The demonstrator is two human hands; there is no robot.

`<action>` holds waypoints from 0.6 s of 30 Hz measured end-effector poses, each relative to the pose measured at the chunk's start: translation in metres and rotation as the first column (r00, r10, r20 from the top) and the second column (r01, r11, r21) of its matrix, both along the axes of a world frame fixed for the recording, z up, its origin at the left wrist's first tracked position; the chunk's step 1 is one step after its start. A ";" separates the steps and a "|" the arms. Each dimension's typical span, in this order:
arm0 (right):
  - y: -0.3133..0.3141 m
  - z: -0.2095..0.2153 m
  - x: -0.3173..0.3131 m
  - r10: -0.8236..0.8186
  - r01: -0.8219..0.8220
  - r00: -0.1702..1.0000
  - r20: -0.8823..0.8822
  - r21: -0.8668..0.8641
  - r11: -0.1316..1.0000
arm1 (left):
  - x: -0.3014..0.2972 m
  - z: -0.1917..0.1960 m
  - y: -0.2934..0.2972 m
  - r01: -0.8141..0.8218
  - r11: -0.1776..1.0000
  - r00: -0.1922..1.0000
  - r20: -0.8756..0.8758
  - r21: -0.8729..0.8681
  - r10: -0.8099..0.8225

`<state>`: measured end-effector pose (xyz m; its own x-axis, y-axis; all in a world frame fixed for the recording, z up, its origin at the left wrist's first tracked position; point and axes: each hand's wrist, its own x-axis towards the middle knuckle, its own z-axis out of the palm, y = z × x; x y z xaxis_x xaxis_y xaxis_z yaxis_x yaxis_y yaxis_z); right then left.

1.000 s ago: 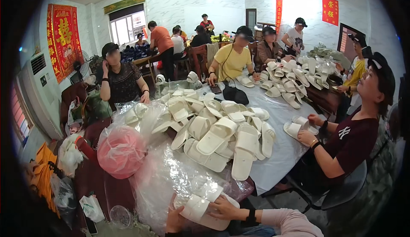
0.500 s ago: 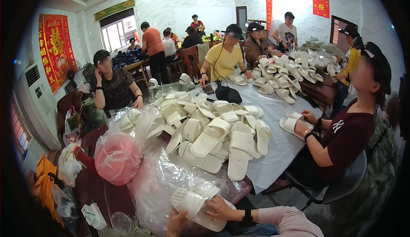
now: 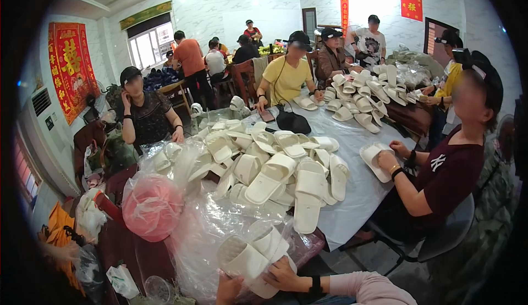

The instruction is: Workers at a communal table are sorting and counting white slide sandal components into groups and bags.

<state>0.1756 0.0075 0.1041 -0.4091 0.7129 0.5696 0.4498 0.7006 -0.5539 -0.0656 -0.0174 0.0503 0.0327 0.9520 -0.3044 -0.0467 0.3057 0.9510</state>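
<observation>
Your right hand [image 3: 286, 276] wraps over the top of a pair of white slide slippers [image 3: 250, 256] at the near edge of the table [image 3: 363, 187], fingers closed on them, a dark band showing at the wrist. Your left hand [image 3: 228, 287] comes up from below with only the fingertips showing, pressed against the underside of the same pair; how far it is curled cannot be told. The slippers sit on crinkled clear plastic sheeting [image 3: 212, 225], with one more slipper standing just behind them. Beyond lies the main heap of white slippers [image 3: 275, 165], spread over the grey table cover, and a pink bag wrapped in plastic [image 3: 152, 206] rests to the left. Across the corner, a person in a maroon shirt [image 3: 445, 176] handles a single slipper [image 3: 375, 159], while others sit farther along the table.

To do this well, you likely want both soles square against each other before you let go of either, with the lower hand bearing the weight and the upper one only steadying. Keep the loose plastic clear of your fingers so it does not drag along with the pair.
</observation>
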 end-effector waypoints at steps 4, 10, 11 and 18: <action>0.000 -0.020 0.003 -0.011 0.033 0.977 0.213 -0.101 0.994 | 0.068 0.087 0.004 -0.409 0.900 0.738 0.526 -0.150 0.423; -0.006 -0.022 0.004 -0.012 0.019 0.954 0.299 -0.023 1.000 | 0.036 0.045 -0.016 -0.004 0.960 0.895 -0.427 0.279 0.128; -0.005 -0.027 0.007 -0.048 0.047 0.958 0.283 0.010 0.999 | 0.052 0.064 -0.011 -0.155 0.916 0.856 -0.412 0.371 0.311; 0.000 -0.013 0.004 0.103 -0.095 0.970 0.220 -0.047 0.994 | 0.029 0.027 -0.013 -0.390 0.869 0.916 0.227 0.305 0.332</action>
